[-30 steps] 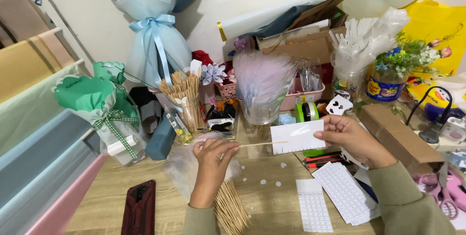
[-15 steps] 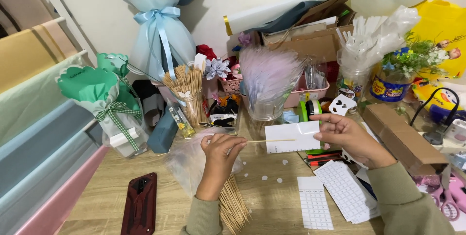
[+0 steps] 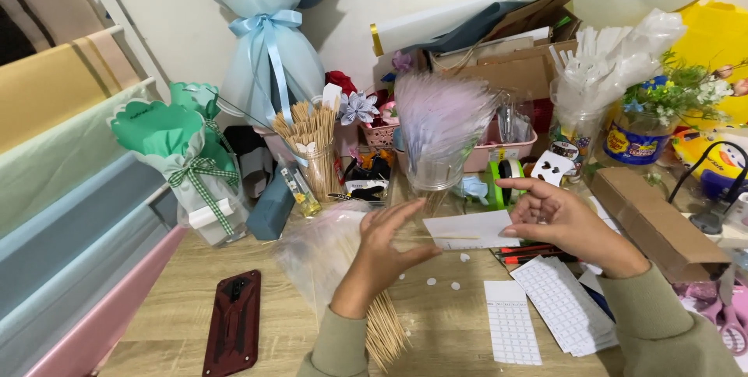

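The left hand (image 3: 386, 248) is pinching a thin wooden skewer (image 3: 446, 237) level above the wooden table (image 3: 171, 322), while the right hand (image 3: 557, 221) is gripping a white paper slip (image 3: 475, 230) against the stick, steadying both for alignment.

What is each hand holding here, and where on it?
Left hand pinches a thin wooden stick at its left end; right hand holds the white paper by its right edge.

Phone (image 3: 232, 332) left of skewer bundle (image 3: 382, 330)
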